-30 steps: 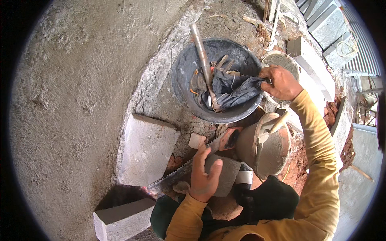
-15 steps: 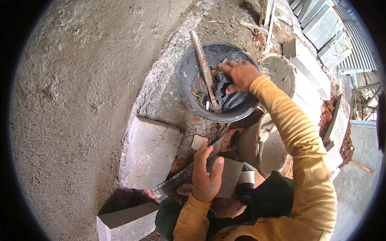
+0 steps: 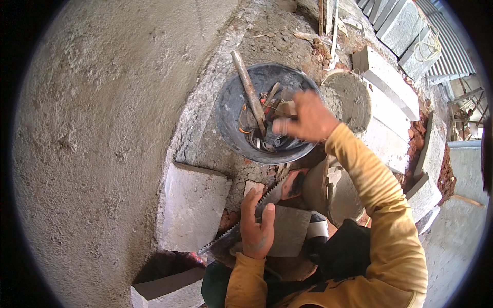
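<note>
My right hand [image 3: 310,119] is over the right part of a black basin [image 3: 228,123]. Motion smears its fingers, so I cannot make out whether they hold anything. Inside the basin, a rusty hammer-like tool [image 3: 248,87] leans with its long handle over the far left rim. Small tools with orange parts and a short wooden handle [image 3: 272,94] lie beside it. My left hand [image 3: 257,228] is open, thumb and fingers apart, above a hand saw [image 3: 226,240] with an orange-and-black handle [image 3: 294,183]. A grey block [image 3: 290,231] lies under the saw's near side.
A rough plastered wall [image 3: 102,128] fills the left. Pale blocks stand nearby: one against the wall [image 3: 192,205], another at lower left [image 3: 174,292]. Mortar-caked buckets [image 3: 341,197] [image 3: 349,100] sit right of the basin. More blocks [image 3: 387,82] line the right side.
My right hand has moved nearer within the basin and is blurred. The dark crumpled material there has shifted, and a wooden handle now shows. My left hand stays open over the saw.
</note>
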Demonstrator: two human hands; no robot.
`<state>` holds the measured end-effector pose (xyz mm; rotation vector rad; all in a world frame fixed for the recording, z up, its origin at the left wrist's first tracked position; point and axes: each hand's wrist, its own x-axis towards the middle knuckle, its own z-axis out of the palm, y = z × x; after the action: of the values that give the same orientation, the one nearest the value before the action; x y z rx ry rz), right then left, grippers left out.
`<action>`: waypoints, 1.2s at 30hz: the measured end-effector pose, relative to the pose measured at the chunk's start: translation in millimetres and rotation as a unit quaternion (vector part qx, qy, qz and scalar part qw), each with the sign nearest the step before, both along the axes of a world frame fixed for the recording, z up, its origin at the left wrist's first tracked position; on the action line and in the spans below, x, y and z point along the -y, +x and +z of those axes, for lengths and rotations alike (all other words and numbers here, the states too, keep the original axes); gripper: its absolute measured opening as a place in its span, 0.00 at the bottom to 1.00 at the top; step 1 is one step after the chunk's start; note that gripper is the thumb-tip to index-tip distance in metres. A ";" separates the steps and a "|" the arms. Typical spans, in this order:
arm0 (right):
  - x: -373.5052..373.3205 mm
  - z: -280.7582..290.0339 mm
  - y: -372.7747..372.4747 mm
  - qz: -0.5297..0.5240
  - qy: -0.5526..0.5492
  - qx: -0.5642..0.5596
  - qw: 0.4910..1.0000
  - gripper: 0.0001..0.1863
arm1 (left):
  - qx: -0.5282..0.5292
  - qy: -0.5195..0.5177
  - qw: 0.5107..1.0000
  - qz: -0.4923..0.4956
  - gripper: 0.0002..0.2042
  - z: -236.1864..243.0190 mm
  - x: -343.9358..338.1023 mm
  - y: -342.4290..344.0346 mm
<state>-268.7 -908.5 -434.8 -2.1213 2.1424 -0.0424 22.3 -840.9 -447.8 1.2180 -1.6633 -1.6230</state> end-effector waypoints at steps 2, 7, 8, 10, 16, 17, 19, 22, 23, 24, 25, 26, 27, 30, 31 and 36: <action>19.5 -11.1 -35.5 -0.144 -0.211 -0.041 0.966 0.38 | -0.032 0.059 0.998 0.021 0.21 -6.7 -1.4 -0.8; 35.2 -48.3 -96.5 -0.335 0.120 0.223 0.908 0.28 | -0.116 0.221 0.962 0.113 0.25 -27.7 7.9 -11.6; 35.2 -51.6 -98.1 -0.302 0.064 0.224 0.925 0.27 | -0.099 0.236 0.957 0.136 0.26 -32.9 15.0 -17.8; 21.2 -58.4 -76.0 -0.295 -0.010 0.196 0.935 0.24 | -0.102 0.287 0.932 0.195 0.28 -44.0 25.1 -25.9; -9.2 -39.8 -32.5 -0.267 -0.115 0.252 0.923 0.18 | -0.172 0.322 0.894 0.258 0.23 -57.3 24.1 -46.7; -14.3 -40.3 -37.6 -0.253 -0.129 0.288 0.915 0.17 | -0.159 0.281 0.911 0.258 0.22 -56.5 18.1 -48.7; -23.3 -52.7 -47.9 -0.249 -0.147 0.372 0.882 0.16 | -0.138 0.214 0.929 0.269 0.20 -56.5 7.5 -49.6; -25.9 -84.4 -50.7 -0.307 -0.121 0.481 0.813 0.15 | 0.001 0.094 0.968 0.234 0.21 -59.7 5.9 -47.4; -17.5 -91.6 -46.8 -0.338 -0.103 0.393 0.849 0.16 | 0.003 0.084 0.969 0.233 0.21 -62.1 12.4 -45.5; -15.1 -92.3 -41.7 -0.295 -0.198 0.342 0.870 0.15 | -0.002 0.081 0.970 0.230 0.21 -64.3 19.0 -43.6; -8.2 -89.3 -33.9 -0.281 -0.273 0.289 0.874 0.15 | -0.015 0.091 0.968 0.234 0.21 -65.5 24.4 -42.9; -1.5 -80.7 -25.7 -0.302 -0.330 0.238 0.862 0.14 | -0.042 0.118 0.964 0.234 0.20 -66.3 27.6 -42.2; 2.9 -63.1 -23.2 -0.261 -0.348 0.254 0.864 0.12 | -0.074 0.161 0.954 0.242 0.19 -66.5 29.3 -42.8; 30.3 -29.2 27.1 -0.062 -0.317 0.219 0.921 0.11 | -0.036 0.150 0.958 0.242 0.17 -65.9 27.0 -45.4; 47.1 -27.1 46.4 0.014 -0.269 0.215 0.939 0.13 | 0.001 0.124 0.964 0.235 0.16 -65.6 25.1 -46.0; 107.6 -65.9 110.6 0.032 0.128 -0.076 0.988 0.20 | -0.073 0.165 0.958 0.223 0.17 -67.2 22.1 -43.6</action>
<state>-158.0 -1016.0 -500.7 -2.0988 2.0269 0.3928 -21.3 -863.0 -515.0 1.4643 -0.9577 -1.6822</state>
